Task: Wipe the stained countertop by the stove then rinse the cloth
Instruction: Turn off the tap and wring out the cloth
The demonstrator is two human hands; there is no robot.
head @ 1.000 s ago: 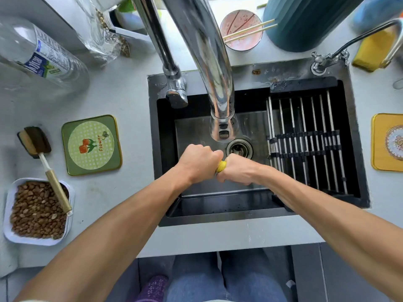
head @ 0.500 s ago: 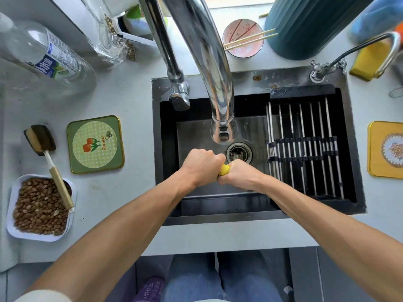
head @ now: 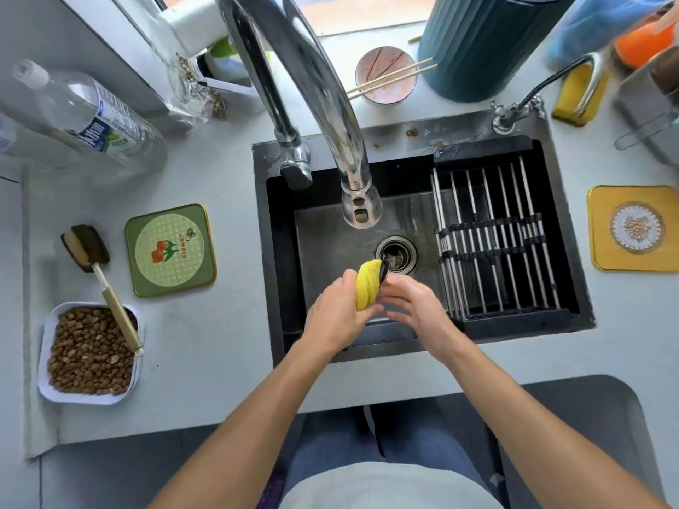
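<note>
Over the sink the left hand grips the cloth, a tight yellow roll poking up from its fist, while the right hand sits just at its three o'clock, fingers loosely spread, holding nothing. That roll looks soft, damp and light, likely to go limp, so take it round the middle. At twelve o'clock, drain, then tap, no water visible.
</note>
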